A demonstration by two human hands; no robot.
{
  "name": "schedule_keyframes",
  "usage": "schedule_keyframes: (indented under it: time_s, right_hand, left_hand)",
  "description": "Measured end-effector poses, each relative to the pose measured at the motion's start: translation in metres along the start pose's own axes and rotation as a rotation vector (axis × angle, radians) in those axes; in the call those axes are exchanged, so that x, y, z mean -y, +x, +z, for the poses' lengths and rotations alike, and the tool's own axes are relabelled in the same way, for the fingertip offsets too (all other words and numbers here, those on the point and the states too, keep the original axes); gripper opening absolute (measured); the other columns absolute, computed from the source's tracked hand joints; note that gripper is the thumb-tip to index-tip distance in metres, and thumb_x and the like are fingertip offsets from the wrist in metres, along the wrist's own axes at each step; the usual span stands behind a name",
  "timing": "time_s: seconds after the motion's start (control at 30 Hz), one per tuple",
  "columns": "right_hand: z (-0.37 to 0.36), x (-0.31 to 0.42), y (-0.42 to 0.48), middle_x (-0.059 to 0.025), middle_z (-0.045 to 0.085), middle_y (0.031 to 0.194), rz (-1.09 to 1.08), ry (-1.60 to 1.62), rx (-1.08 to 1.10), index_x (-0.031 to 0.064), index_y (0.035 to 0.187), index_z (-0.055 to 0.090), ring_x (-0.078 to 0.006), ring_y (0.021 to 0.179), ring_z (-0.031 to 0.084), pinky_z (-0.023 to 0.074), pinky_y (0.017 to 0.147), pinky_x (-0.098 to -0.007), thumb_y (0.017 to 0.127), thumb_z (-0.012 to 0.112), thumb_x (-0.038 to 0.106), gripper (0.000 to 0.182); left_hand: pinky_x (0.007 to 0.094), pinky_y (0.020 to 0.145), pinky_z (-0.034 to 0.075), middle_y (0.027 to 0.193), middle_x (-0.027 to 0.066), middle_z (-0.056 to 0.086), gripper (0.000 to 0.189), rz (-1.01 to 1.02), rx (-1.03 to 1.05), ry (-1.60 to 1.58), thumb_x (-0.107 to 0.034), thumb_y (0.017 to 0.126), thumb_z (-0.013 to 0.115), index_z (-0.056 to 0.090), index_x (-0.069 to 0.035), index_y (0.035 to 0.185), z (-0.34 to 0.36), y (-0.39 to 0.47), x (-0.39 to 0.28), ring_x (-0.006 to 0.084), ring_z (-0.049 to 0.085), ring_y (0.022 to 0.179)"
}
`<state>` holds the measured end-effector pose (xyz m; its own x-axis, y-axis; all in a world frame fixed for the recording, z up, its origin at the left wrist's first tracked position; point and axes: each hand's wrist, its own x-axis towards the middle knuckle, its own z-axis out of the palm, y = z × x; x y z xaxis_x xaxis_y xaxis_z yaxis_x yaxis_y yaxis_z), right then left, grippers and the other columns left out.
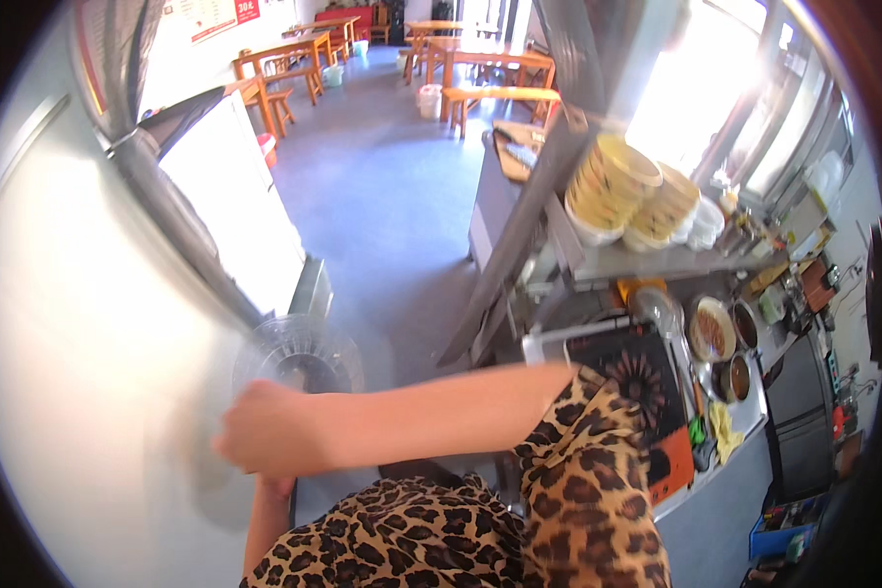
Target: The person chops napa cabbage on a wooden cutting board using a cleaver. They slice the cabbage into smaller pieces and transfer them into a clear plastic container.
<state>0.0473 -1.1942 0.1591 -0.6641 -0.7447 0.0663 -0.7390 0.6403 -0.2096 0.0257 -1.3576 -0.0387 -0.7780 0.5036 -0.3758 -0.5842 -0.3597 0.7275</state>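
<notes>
My right arm, in a leopard-print sleeve, reaches across my body to the left. My right hand (268, 430) is blurred beside the pale wall surface, its fingers curled; whether it holds anything is hidden. Just below it shows a small part of my left hand (275, 485), mostly covered by the right one, so its fingers cannot be made out. A clear, round, ribbed plastic container (305, 360) stands low behind my right hand.
On the right, a counter carries a black cooktop (625, 367), bowls of food (713, 331) and a yellow cloth (724, 434). Stacked yellow tubs (610, 187) stand on the shelf above. A grey post (533, 213) rises before the wooden tables (485, 55) and benches.
</notes>
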Motion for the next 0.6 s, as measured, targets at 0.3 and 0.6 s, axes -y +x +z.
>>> schedule_keyframes:
  time_s: [0.3, 0.6]
  right_hand:
    - [0.057, -0.255, -0.109, -0.0148, 0.063, 0.075, 0.963, 0.435, -0.095, 0.0172, 0.138, 0.031, -0.0324, 0.070, 0.062, 0.0492, 0.060, -0.0411, 0.081, 0.060, 0.017, 0.064]
    - [0.053, -0.468, -0.176, -0.0098, 0.059, 0.084, 1.158, 0.305, -0.655, 0.0181, 0.131, 0.042, -0.0280, 0.071, 0.060, 0.0491, 0.062, -0.0386, 0.079, 0.067, 0.022, 0.058]
  left_hand:
    - [0.0503, 0.084, 0.051, 0.125, 0.0180, 0.029, 0.091, -0.050, -0.048, 0.021, -0.013, 0.077, 0.058, -0.001, -0.022, 0.145, 0.070, 0.233, -0.060, 0.0374, 0.045, 0.108]
    - [0.0453, 0.077, 0.054, 0.112, 0.0146, 0.044, 0.084, -0.257, 0.336, 0.098, -0.021, 0.083, 0.061, 0.006, -0.017, 0.146, 0.247, 0.504, -0.086, 0.0351, 0.052, 0.101]
